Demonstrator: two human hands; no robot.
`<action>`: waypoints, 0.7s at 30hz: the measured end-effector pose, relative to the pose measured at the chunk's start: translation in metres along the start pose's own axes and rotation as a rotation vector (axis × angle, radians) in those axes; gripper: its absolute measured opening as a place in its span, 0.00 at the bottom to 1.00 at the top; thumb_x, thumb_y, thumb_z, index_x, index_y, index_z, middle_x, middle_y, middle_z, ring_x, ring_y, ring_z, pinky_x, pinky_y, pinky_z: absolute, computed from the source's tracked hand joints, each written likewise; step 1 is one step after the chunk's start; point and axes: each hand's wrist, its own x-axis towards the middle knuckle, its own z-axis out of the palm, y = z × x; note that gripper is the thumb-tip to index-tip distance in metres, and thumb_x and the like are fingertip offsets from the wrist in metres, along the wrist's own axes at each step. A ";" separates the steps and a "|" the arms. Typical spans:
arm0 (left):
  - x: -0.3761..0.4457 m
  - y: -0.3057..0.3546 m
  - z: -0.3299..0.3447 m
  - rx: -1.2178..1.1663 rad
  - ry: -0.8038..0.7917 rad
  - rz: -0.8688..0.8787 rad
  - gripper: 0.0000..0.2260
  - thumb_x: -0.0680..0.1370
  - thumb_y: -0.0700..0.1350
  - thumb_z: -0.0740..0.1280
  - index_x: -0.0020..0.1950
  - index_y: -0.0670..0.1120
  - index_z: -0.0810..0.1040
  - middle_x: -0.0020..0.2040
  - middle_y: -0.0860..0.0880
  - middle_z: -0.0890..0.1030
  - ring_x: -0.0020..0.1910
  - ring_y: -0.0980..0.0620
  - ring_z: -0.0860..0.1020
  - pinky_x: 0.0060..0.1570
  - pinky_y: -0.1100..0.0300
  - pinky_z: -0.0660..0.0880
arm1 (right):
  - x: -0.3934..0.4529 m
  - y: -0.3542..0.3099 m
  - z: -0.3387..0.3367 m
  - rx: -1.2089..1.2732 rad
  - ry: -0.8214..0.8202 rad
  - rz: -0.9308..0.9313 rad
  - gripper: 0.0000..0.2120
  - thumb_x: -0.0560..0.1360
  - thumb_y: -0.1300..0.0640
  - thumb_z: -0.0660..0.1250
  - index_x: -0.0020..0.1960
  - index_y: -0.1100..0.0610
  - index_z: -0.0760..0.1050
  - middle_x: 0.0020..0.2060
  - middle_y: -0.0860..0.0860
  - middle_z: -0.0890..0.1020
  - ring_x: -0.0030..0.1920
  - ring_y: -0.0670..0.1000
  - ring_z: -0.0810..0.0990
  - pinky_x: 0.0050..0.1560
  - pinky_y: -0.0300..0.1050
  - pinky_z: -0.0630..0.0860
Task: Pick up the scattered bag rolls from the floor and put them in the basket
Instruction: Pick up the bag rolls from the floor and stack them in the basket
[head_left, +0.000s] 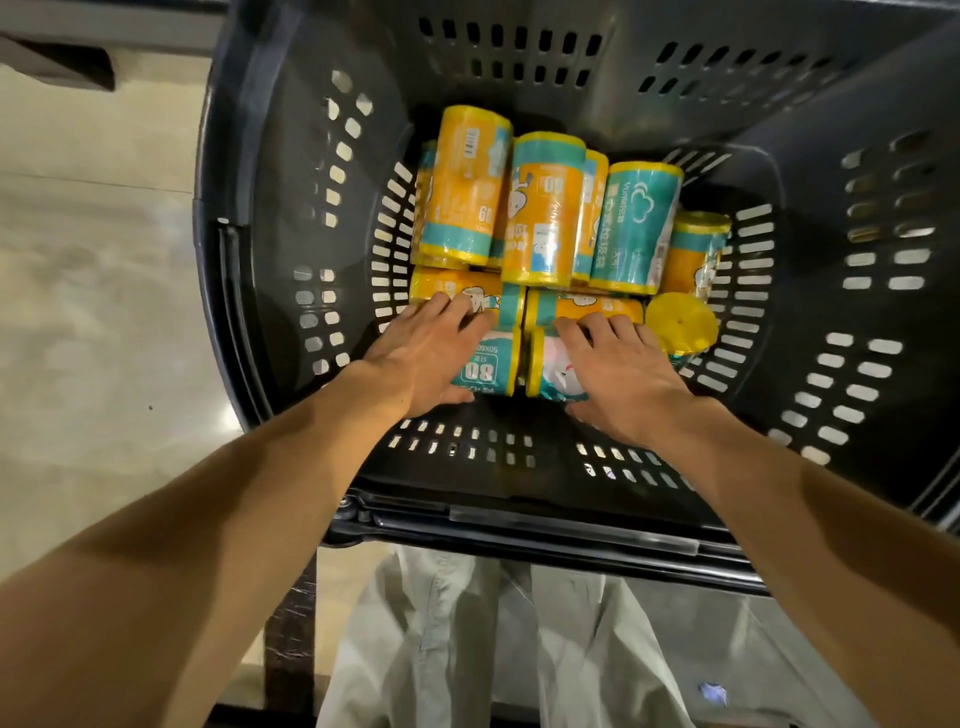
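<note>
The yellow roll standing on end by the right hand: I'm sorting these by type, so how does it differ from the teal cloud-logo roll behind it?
The end-on yellow roll shows only its round yellow end face, no label; the teal cloud-logo roll shows its full printed side. The yellow roll sits at the front right of the basket, close to the right hand; the teal roll lies in the back row. Both have yellow ends.

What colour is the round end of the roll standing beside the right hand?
Yellow. The roll's end faces the head camera, just right of the right hand.
</note>
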 end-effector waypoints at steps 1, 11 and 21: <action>0.000 0.000 0.001 -0.002 0.003 -0.003 0.41 0.73 0.61 0.72 0.78 0.49 0.56 0.71 0.46 0.66 0.69 0.45 0.66 0.68 0.48 0.67 | 0.001 -0.002 0.001 0.003 -0.009 -0.002 0.47 0.71 0.43 0.75 0.79 0.55 0.52 0.70 0.56 0.67 0.68 0.60 0.68 0.68 0.54 0.66; -0.014 -0.006 -0.019 -0.047 0.082 -0.022 0.39 0.72 0.63 0.71 0.76 0.48 0.60 0.69 0.46 0.68 0.68 0.46 0.68 0.67 0.48 0.68 | -0.008 -0.010 -0.020 0.083 -0.057 0.003 0.40 0.75 0.45 0.70 0.80 0.53 0.55 0.72 0.56 0.66 0.71 0.60 0.65 0.70 0.55 0.65; -0.078 -0.002 -0.105 0.030 0.161 -0.038 0.24 0.78 0.56 0.65 0.72 0.50 0.67 0.65 0.47 0.73 0.63 0.47 0.70 0.64 0.50 0.67 | -0.060 -0.018 -0.119 0.181 0.004 0.094 0.26 0.80 0.48 0.63 0.77 0.49 0.62 0.69 0.55 0.71 0.71 0.59 0.69 0.70 0.57 0.68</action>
